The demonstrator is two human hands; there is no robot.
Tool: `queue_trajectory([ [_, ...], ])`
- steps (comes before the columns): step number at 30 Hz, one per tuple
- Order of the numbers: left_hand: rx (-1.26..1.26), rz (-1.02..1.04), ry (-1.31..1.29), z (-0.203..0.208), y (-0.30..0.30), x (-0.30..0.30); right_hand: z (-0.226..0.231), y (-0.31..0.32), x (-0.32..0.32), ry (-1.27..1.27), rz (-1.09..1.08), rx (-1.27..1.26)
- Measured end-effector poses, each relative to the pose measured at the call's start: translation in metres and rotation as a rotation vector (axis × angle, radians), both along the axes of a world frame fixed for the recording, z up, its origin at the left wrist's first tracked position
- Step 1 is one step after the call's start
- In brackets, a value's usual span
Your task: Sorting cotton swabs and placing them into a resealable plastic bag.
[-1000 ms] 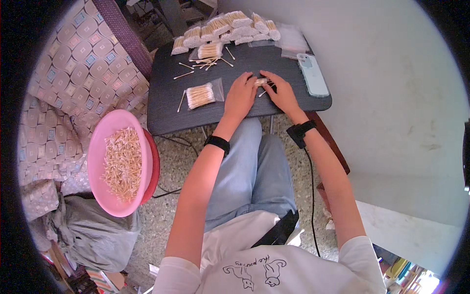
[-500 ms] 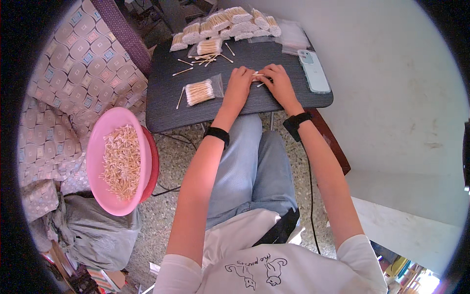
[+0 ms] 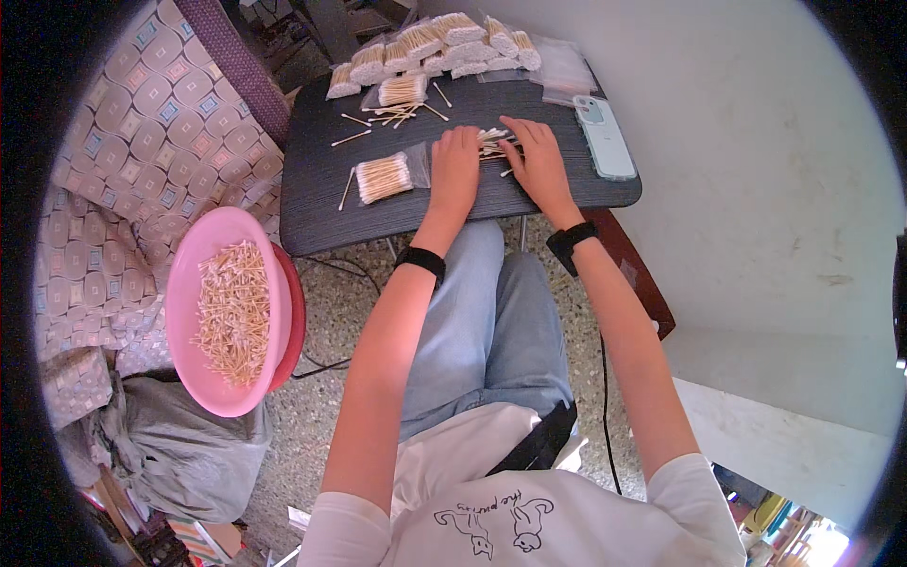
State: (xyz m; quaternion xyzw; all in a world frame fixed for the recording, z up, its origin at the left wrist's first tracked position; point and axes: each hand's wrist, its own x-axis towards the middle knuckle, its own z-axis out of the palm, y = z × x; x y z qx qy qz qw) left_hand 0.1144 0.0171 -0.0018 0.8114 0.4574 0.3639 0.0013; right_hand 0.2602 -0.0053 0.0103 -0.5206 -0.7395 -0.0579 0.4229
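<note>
A loose bunch of cotton swabs [image 3: 492, 144] lies on the dark table between my two hands. My left hand [image 3: 455, 170] rests along its left side, fingers stretched forward and touching the swab ends. On the other side is my right hand [image 3: 539, 165], its index finger spread away from the thumb, which touches the nearest swabs. One swab [image 3: 507, 173] pokes out below the right thumb. Left of my left hand, a clear bag packed with swabs [image 3: 385, 178] lies flat, and a single swab [image 3: 347, 189] leans beside it.
Filled swab bags [image 3: 416, 47] are piled at the table's far edge, with flat clear bags [image 3: 565, 71] beside them. Another swab bag [image 3: 402, 91] has loose swabs around it. A pale phone [image 3: 607, 139] lies far right. A pink basin [image 3: 179, 312] of swabs stands left, below table level.
My hands have moved apart, the left one shifting slightly left. More of the swab bunch shows between them, and the right index finger has spread outward.
</note>
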Motion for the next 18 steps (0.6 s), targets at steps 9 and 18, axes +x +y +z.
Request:
queue_trajectory([
  [9, 0.091, 0.123, -0.002, 0.000, -0.002, 0.001, 0.002, -0.004, 0.000, -0.023, 0.057, -0.031],
  [18, -0.079, 0.146, -0.127, 0.008, -0.004, 0.003, -0.004, 0.000, 0.000, -0.023, 0.023, -0.044],
])
